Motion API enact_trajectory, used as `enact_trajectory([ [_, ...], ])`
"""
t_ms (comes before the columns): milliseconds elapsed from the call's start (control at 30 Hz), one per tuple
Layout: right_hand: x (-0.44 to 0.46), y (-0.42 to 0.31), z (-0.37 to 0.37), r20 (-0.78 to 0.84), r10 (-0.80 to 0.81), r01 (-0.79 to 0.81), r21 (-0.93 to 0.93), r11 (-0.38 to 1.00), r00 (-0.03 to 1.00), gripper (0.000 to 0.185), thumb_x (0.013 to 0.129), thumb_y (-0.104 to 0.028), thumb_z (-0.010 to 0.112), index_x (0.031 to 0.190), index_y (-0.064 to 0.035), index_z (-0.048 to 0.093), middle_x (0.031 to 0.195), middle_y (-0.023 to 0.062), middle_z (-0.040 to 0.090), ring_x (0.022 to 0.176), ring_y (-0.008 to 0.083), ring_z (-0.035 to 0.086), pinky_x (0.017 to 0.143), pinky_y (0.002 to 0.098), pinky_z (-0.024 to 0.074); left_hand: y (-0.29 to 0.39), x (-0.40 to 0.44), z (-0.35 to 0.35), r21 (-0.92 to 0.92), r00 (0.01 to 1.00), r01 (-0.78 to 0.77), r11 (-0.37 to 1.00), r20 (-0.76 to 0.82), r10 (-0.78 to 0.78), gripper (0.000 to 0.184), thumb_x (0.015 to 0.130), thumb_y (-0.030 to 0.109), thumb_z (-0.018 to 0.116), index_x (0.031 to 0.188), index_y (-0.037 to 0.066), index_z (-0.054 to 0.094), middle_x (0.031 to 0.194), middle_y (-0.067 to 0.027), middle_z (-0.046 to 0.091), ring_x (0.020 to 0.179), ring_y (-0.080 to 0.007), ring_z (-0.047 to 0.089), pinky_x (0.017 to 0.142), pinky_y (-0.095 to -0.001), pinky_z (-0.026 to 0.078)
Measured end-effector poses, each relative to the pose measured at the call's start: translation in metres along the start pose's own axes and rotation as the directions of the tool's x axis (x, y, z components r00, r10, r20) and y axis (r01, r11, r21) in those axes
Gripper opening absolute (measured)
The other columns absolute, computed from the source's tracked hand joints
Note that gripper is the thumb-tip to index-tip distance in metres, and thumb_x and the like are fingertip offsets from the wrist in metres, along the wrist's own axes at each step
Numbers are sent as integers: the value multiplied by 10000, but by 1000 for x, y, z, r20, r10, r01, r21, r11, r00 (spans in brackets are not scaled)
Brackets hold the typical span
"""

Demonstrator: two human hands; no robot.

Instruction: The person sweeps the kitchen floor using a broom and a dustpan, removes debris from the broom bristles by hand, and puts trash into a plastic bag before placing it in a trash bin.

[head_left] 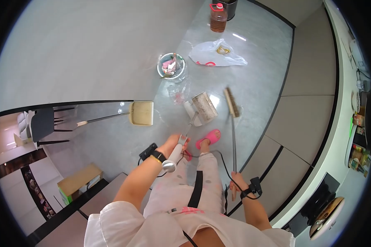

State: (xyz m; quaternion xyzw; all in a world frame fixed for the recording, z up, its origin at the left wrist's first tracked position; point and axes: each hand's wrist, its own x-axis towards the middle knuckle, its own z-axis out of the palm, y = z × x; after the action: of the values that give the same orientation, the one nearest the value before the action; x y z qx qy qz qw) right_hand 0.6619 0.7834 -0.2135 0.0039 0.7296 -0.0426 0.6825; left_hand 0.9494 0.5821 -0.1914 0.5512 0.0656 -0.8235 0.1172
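Observation:
My left hand (173,145) is closed around the white handle of a long-handled floor tool (205,108), whose boxy whitish head with brownish stains rests on the floor in front of my feet. I cannot make out its exact kind. A round silver end shows at the near end of its handle. Lower right, my right hand (238,181) grips the shaft of a broom (233,140) near its wooden end. The broom's bristles point right, beside the floor tool's head. A long-handled beige dustpan (141,113) lies to the left, apart from both hands.
Ahead stand a clear bin (172,68) holding rubbish, a white plastic bag (216,53) and a red-capped jug (218,18). Cabinets (305,94) line the right side under a counter. A chair (43,123) and cardboard box (79,180) are on the left.

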Motion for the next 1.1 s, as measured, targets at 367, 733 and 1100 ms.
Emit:
enact_trajectory([
  [367, -31, -70, 38, -59, -234, 215, -229, 949, 971, 286, 825, -293, 398, 756, -15, 411, 487, 51, 385, 311, 142, 370, 288, 281, 315, -45, -102, -132, -526, 980, -29, 850, 153, 127, 143, 790, 102, 400, 801, -40, 394, 792, -113, 448, 487, -114, 424, 344, -182, 395],
  [733, 111, -99, 158, 156, -435, 420, -662, 620, 887, 370, 799, -247, 387, 553, 26, 425, 397, 127, 410, 309, 230, 431, 313, 343, 361, 3, -73, -209, -694, 976, -125, 709, 40, 212, 106, 779, 25, 388, 859, -36, 353, 868, -153, 400, 549, -131, 449, 391, -167, 385],
  [1100, 35, 7, 193, -18, -621, 225, -923, 312, 784, 290, 773, -216, 423, 723, 62, 486, 497, 173, 509, 411, 302, 531, 369, 374, 419, 34, -59, -234, -706, 917, -337, 624, -96, 386, 210, 824, 111, 342, 969, -35, 388, 806, -169, 437, 585, -188, 463, 405, -214, 426],
])
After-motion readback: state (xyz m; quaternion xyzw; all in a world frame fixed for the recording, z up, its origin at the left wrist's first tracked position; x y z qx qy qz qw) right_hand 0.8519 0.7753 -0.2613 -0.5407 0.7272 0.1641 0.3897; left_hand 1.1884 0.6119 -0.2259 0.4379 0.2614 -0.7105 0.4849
